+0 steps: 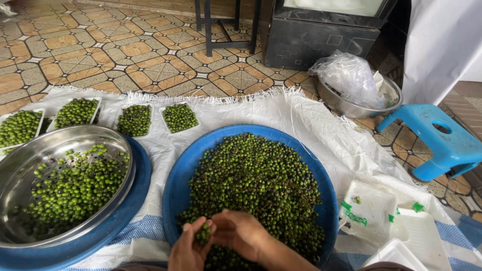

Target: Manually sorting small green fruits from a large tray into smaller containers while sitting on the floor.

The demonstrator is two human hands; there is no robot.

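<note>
Left hand: our left hand [188, 249] cups a small clutch of green berries [203, 234] at the near edge of the blue basin [178, 185].
Right hand: our right hand [240, 232] curls beside it, fingertips touching the same clutch.
Berries: the main heap [256, 185] fills the basin.
Left side: a steel colander [30, 165] holds greener berries.
Far: four white trays [179, 118], filled.
Right: empty foam trays [369, 211], a blue stool [442, 140].
</note>
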